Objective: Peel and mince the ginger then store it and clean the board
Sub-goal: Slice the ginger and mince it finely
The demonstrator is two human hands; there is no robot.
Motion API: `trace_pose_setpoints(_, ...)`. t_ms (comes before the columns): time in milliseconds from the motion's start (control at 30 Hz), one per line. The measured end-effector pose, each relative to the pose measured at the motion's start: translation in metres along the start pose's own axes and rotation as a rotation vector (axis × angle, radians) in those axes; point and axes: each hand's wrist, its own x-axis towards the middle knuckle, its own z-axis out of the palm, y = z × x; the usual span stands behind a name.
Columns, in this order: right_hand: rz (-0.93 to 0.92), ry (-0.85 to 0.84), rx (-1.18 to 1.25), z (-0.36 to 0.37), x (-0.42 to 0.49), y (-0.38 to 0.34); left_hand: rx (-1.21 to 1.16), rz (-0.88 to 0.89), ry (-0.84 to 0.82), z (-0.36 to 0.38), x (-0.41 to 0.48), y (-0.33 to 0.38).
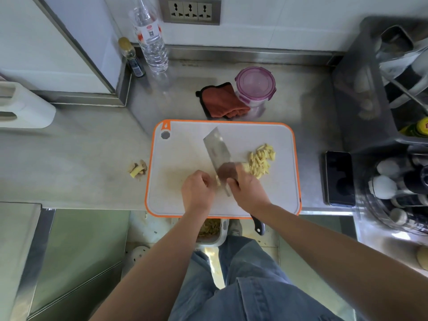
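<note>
Right hand [247, 186] grips cleaver [216, 154], blade pointing away-left; left hand [198, 188] curled, pinning ginger [218, 180].

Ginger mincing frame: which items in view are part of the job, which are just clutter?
Job: left hand, right hand, steel cleaver, ginger piece, orange-rimmed white cutting board, pale yellow ginger sticks, ginger trimmings, purple-lidded clear container, rust-red cloth.
Clutter: clear plastic water bottle, small gold-capped dark bottle, black phone.
</note>
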Motion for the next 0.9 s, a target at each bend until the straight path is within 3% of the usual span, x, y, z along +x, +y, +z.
trace_pose_setpoints(167, -0.051, -0.084, -0.051, 0.015, -0.006, -0.005, 0.047, -0.008, 0.032, -0.001, -0.002, -0.008)
trace_pose_setpoints(533, 0.092, 0.156, -0.102, -0.036, -0.004, 0.039, 0.079, -0.008, -0.091, 0.001, -0.003, 0.007)
trace_pose_setpoints(600, 0.053, 0.197, -0.164, -0.038, -0.006, 0.035, -0.068, -0.022, -0.148, 0.004, -0.003, 0.018)
trace_pose_setpoints(733, -0.089, 0.183, -0.342, -0.04, -0.014, 0.021, -0.578, -0.183, -0.355, 0.002, -0.009, 0.065)
trace_pose_setpoints(900, -0.353, 0.118, -0.482, -0.046, -0.021, 0.028, -0.462, -0.252, -0.262, 0.01, -0.003, 0.079)
